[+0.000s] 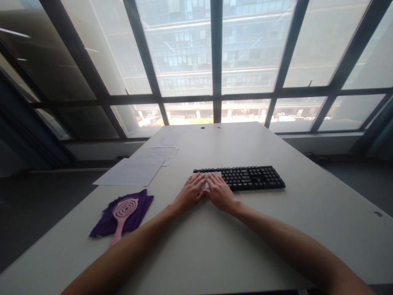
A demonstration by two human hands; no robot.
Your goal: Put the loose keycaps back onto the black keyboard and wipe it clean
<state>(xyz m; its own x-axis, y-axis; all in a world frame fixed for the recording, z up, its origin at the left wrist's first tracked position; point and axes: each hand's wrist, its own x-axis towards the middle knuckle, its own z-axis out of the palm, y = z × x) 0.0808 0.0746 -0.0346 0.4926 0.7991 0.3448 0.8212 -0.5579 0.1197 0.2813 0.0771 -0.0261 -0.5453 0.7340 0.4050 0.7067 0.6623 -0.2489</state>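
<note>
A black keyboard (251, 177) lies across the middle of the white table (276, 229). A small white sheet or cloth (211, 175) covers its left end. Both hands rest on that white piece, side by side and touching. My left hand (190, 191) lies flat with its fingers stretched forward onto it. My right hand (220, 192) does the same just to the right, fingers flat and together. Neither hand wraps round anything.
A pink hairbrush (122, 213) lies on a folded purple cloth (135, 213) at the table's left. Several paper sheets (132, 172) run along the left side toward the far edge. Large windows stand behind the table; the floor drops away on both sides.
</note>
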